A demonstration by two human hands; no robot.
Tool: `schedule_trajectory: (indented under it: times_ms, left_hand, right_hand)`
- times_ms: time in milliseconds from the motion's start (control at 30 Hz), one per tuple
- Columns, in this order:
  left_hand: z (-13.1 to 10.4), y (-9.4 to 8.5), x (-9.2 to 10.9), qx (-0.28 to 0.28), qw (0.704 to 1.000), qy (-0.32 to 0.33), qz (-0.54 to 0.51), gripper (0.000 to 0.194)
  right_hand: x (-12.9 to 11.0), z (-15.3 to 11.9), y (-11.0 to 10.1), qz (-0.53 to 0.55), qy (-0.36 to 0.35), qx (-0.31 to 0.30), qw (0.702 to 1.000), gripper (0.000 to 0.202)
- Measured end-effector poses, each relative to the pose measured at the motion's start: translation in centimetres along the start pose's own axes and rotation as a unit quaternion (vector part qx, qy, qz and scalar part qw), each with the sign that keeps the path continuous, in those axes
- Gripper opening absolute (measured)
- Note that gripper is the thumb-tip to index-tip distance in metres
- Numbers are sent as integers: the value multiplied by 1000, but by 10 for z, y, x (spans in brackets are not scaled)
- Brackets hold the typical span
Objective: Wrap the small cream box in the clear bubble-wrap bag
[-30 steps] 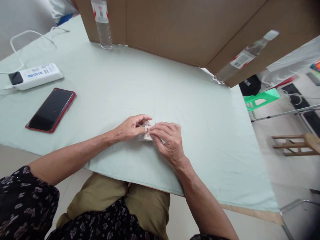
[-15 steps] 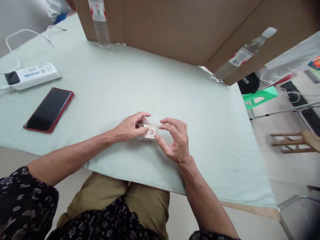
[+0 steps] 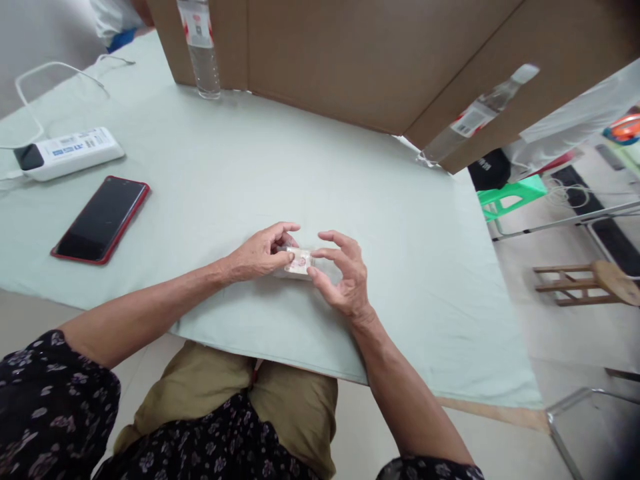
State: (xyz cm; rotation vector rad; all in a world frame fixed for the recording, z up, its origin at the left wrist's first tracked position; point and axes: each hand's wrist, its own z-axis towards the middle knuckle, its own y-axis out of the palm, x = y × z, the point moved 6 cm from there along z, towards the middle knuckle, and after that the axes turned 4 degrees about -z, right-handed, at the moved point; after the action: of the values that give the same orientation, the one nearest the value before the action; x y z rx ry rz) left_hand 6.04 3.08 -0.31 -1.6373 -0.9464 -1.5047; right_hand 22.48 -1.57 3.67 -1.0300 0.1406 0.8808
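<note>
A small flat, clear-wrapped pack (image 3: 302, 262) with a pale top and reddish print lies on the cloth near the table's front edge. My left hand (image 3: 257, 255) grips its left end, the thumb pressed on top and the other fingers partly hidden behind. At the right end is my right hand (image 3: 345, 273), its fingers curved and spread apart. The right thumb and one finger come up to the pack's edge; whether they touch it I cannot tell. The right index finger is lifted clear.
A red-cased phone (image 3: 101, 220) and a white power strip or adapter (image 3: 73, 153) with cables lie left. A cardboard panel (image 3: 330, 60) stands at the back, with a water bottle (image 3: 203, 57) and a leaning bottle (image 3: 475, 120) against it. Stools stand right of the table.
My right hand has shifted slightly left with its fingers still apart. The left hand stays on the pack, and the print visible on the pack's top looks a little different.
</note>
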Motion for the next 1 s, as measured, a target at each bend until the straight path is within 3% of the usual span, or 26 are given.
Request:
schedule_trajectory:
  times_ms: [100, 267, 367, 433, 533, 600, 733, 1000]
  left_hand:
    - [-1, 0, 2, -8, 1000, -5, -11, 67]
    - [-1, -1, 2, -10, 1000, -5, -25, 67]
    - [0, -1, 0, -18, 999, -9, -32, 68]
    - [0, -2, 0, -16, 999, -10, -43, 68]
    - [2, -10, 0, 21, 999, -8, -49, 64]
    - [3, -18, -1, 59, 998, -10, -36, 58]
    - [4, -29, -4, 107, 994, -11, -14, 51]
    - [4, -27, -2, 111, 994, -11, -1, 52]
  right_hand:
    - [-3, -1, 3, -32, -32, -23, 999, 27]
    - [-16, -2, 20, -82, -96, -49, 991, 20]
    - [-11, 0, 18, -33, -54, -45, 997, 17]
    - [0, 1, 7, 13, -2, -9, 1000, 19]
    - [17, 1, -9, 61, 64, 61, 994, 23]
    - [20, 1, -13, 63, 73, 71, 993, 23]
    - [10, 1, -7, 16, 18, 30, 999, 28]
    - [-4, -4, 17, -86, -77, -73, 991, 43]
